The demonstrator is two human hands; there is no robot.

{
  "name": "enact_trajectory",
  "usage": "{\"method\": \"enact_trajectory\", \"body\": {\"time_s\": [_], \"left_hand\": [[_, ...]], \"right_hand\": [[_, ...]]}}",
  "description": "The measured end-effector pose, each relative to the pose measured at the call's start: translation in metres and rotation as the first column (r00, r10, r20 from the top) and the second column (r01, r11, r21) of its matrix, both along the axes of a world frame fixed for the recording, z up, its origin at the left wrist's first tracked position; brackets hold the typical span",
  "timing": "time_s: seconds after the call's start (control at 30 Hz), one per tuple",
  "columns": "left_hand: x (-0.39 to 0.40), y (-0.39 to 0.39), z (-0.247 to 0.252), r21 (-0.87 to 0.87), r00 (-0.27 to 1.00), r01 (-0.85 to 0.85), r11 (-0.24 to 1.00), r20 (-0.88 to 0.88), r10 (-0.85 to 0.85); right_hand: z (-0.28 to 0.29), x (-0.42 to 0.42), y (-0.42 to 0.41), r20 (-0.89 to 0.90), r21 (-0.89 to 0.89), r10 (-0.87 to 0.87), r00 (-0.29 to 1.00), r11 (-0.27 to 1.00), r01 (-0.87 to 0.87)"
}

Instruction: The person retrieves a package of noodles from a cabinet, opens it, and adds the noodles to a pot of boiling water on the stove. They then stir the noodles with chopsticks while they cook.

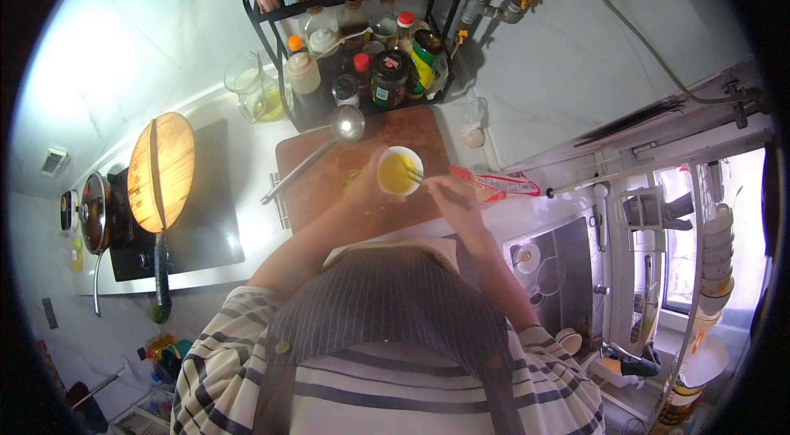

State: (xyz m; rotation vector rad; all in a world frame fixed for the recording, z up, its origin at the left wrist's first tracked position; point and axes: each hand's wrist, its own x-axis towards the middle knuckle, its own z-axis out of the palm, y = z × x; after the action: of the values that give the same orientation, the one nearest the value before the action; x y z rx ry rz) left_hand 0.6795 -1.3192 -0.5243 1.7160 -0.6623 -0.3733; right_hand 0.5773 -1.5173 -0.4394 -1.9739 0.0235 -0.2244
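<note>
My left hand grips a small white bowl from its left side, above the wooden cutting board. Yellow liquid that looks like beaten egg fills part of it. In my right hand is a fork, its tines dipping into the liquid at the bowl's right side. Small green scraps lie on the board, partly hidden by my left hand. A metal ladle rests across the board's upper left, its handle reaching past the edge.
Left is a cooktop bearing a pan with a wooden lid and a glass-lidded pot. A black rack of bottles and jars stands behind the board. Right are a red-and-clear plastic package and the sink. A glass pitcher stands back left.
</note>
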Motion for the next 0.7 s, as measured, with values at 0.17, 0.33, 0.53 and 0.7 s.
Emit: {"method": "enact_trajectory", "body": {"time_s": [0.17,0.33,0.53,0.7], "left_hand": [[0.000,0.003,-0.001,0.102,1.000,0.013,0.995,-0.009,-0.012],[0.000,0.001,0.004,0.099,1.000,0.016,0.995,0.022,-0.018],[0.000,0.002,0.003,0.106,1.000,0.016,0.994,-0.011,-0.015],[0.000,0.002,0.003,0.090,1.000,0.020,0.996,-0.021,-0.018]], "right_hand": [[-0.005,-0.002,0.002,-0.139,0.174,-0.001,0.990,0.984,0.026],[-0.011,-0.001,-0.006,-0.112,0.089,0.005,0.994,0.996,0.005],[-0.011,0.005,-0.003,-0.042,0.037,-0.074,0.996,0.996,0.075],[-0.007,0.005,-0.006,-0.245,0.250,0.009,0.970,0.967,0.054]]}}
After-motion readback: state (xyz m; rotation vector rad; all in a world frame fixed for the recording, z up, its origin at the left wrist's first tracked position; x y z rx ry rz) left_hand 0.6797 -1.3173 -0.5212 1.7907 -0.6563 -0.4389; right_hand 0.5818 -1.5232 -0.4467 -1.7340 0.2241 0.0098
